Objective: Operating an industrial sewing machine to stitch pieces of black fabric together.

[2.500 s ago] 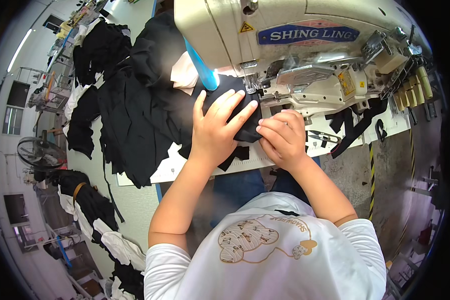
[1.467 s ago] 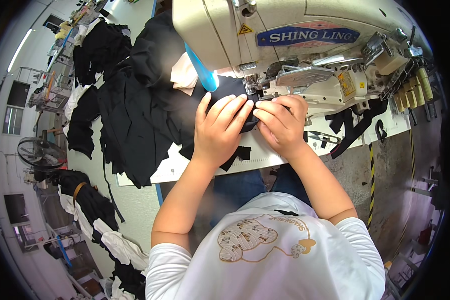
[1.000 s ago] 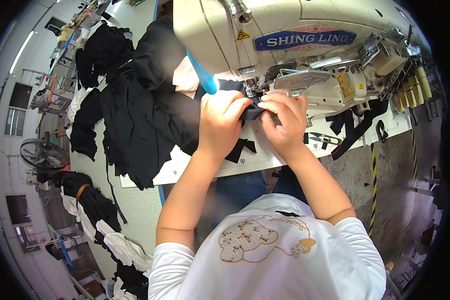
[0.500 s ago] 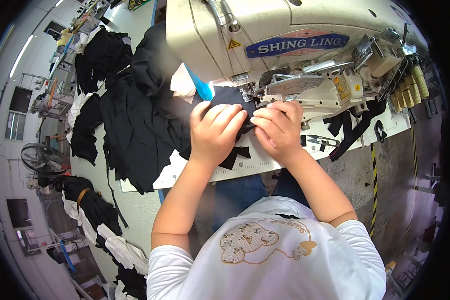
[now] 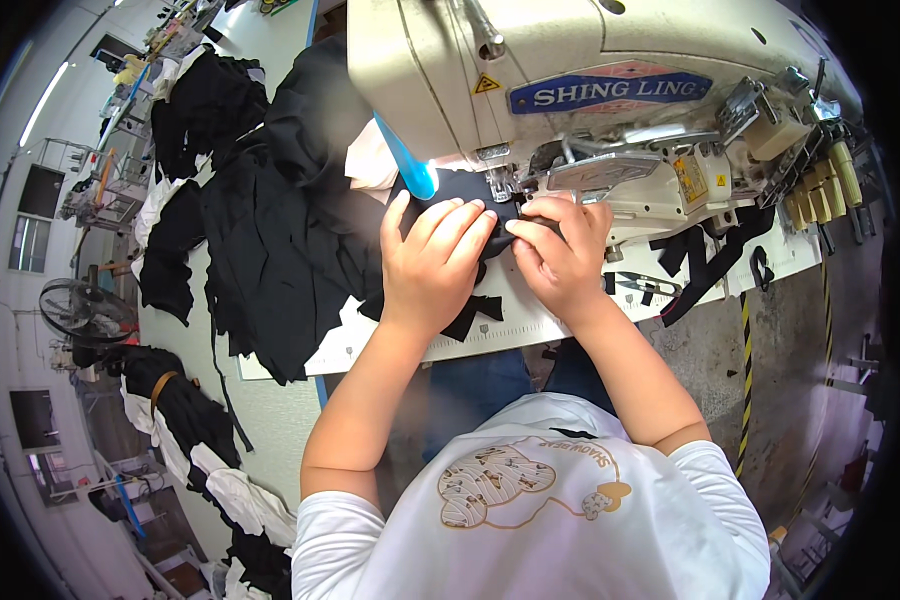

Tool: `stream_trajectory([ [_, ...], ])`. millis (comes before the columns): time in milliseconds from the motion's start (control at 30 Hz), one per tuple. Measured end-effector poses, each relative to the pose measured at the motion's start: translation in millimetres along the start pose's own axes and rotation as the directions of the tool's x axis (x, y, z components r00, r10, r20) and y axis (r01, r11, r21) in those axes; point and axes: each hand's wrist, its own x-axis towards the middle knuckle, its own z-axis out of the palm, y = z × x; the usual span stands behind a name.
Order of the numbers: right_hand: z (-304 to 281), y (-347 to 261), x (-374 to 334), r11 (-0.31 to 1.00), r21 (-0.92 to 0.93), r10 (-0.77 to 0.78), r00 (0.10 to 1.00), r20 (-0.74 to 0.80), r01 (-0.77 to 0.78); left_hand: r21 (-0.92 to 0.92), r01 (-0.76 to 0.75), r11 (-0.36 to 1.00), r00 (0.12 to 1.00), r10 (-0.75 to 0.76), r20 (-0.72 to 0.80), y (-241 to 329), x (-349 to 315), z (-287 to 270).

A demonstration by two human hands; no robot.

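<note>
Black fabric [image 5: 460, 187] lies beneath the presser foot [image 5: 503, 185] of a cream sewing machine [image 5: 450, 90]. My left hand [image 5: 435, 260] is on the fabric left of the foot, its bent fingers pressed together on the cloth, the outer finger spread aside. Its thumb is hidden. Just right of the foot, my right hand [image 5: 562, 255] is closed, thumb and forefinger pinching the fabric's near edge. The fingertips of both hands nearly meet. A bright blue strip [image 5: 408, 165] hangs down beside my left fingers.
A large heap of black cloth [image 5: 270, 250] spreads over the table to the left. Thread snips [image 5: 645, 284] and black strips [image 5: 715, 265] lie at the right. A printed ruler [image 5: 525, 333] runs along the near table edge. Further left stands a fan [image 5: 85, 315].
The view has shifted slightly, so the machine sits farther right in the picture. My left outer finger has straightened away from the others. My right fingers have shifted a little on the fabric edge.
</note>
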Motion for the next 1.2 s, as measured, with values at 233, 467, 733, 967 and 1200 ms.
stream_trajectory([
  [233,0,-4,6,1.0,0.001,0.028,0.999,-0.03,-0.028,0.008,0.034,0.999,0.999,-0.034,0.018,1,1,0],
  [467,4,-5,5,0.997,-0.003,0.073,0.997,-0.016,-0.073,0.011,0.048,0.999,0.999,-0.049,0.019,2,3,-1],
  [733,5,-5,5,0.998,0.001,0.069,0.997,-0.028,-0.069,0.021,0.052,0.998,0.999,-0.052,0.014,3,0,0],
  [967,5,-6,6,0.996,-0.008,0.086,0.996,-0.022,-0.087,0.049,0.088,0.995,0.995,-0.09,0.04,7,1,-1],
  [1200,1,-8,8,0.997,-0.014,0.076,0.997,0.001,-0.076,-0.065,0.202,0.977,0.977,-0.205,-0.054,27,-20,-3],
])
